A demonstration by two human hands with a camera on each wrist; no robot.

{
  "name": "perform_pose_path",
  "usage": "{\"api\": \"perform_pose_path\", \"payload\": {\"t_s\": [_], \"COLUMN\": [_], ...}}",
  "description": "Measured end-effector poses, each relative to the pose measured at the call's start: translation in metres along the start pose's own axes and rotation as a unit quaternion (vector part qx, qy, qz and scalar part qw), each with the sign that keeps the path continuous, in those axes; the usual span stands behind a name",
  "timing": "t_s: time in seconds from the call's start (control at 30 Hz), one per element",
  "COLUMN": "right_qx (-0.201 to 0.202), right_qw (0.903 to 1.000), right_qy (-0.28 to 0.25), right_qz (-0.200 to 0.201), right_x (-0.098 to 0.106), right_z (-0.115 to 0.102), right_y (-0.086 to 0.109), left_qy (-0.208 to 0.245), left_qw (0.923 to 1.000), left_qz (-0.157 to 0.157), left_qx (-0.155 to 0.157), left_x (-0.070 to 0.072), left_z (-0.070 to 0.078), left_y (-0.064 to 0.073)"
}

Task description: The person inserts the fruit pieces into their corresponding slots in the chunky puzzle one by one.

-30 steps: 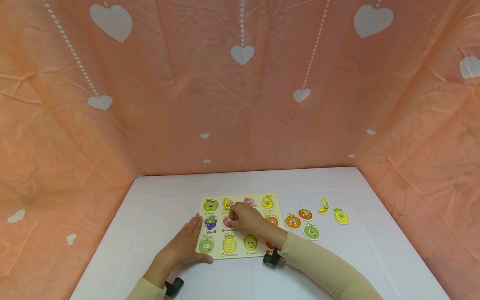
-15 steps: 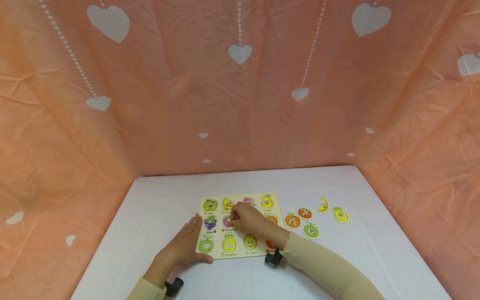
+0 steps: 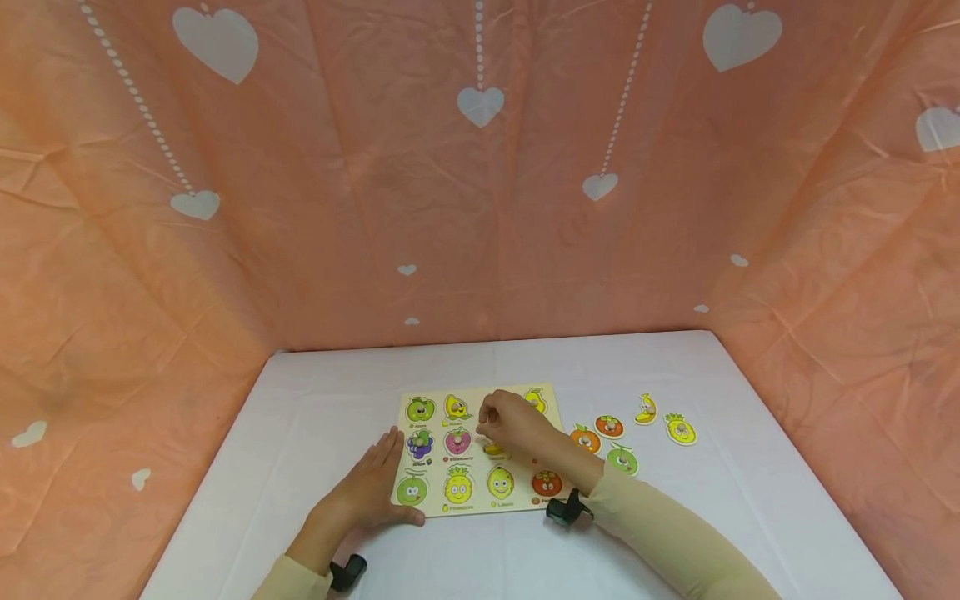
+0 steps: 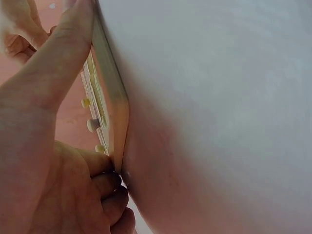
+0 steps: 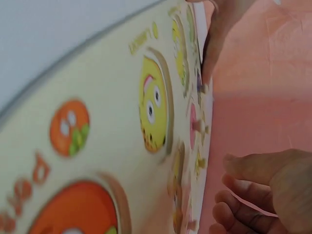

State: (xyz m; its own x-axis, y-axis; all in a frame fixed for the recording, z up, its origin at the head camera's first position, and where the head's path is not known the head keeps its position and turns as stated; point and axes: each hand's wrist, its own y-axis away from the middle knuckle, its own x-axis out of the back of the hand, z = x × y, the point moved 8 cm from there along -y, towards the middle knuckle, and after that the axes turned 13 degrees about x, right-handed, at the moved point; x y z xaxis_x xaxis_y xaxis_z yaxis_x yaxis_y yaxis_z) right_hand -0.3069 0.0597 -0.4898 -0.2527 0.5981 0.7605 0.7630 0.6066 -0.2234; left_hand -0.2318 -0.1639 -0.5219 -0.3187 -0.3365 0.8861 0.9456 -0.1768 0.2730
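A wooden fruit peg puzzle board lies on the table. My left hand rests along its left side, fingers extended up that edge and thumb at the near left corner. In the left wrist view, the thumb and fingertips touch the board's edge. Over the board's upper middle is my right hand, fingers loosely bent with nothing between them. The right wrist view has its fingertips apart from the wooden knobs. The strawberry piece sits in its recess, beside the grape piece. My right hand hides part of the printed banana.
Loose to the board's right are an orange piece, a red fruit piece, a green melon piece, a banana piece and a pineapple piece. Peach fabric with hearts rises behind the white table.
My right hand has let go of the strawberry piece and moved up and right across the board, uncovering the strawberry. My left hand stays in place.
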Motion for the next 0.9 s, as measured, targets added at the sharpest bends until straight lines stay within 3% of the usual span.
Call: {"api": "perform_pose_path", "payload": {"t_s": [0.37,0.9], "right_qx": [-0.022,-0.073], "right_qw": [0.9993,0.9945], "right_qy": [0.003,0.008], "right_qz": [0.031,0.074], "right_x": [0.025,0.066], "right_z": [0.009,0.041], "right_y": [0.013,0.051], "left_qy": [0.002,0.004], "left_qw": [1.0000,1.0000], "left_qz": [0.002,-0.001], "left_qx": [0.001,0.007], "left_x": [0.000,0.001], "left_z": [-0.002,0.000], "left_y": [0.000,0.002]}}
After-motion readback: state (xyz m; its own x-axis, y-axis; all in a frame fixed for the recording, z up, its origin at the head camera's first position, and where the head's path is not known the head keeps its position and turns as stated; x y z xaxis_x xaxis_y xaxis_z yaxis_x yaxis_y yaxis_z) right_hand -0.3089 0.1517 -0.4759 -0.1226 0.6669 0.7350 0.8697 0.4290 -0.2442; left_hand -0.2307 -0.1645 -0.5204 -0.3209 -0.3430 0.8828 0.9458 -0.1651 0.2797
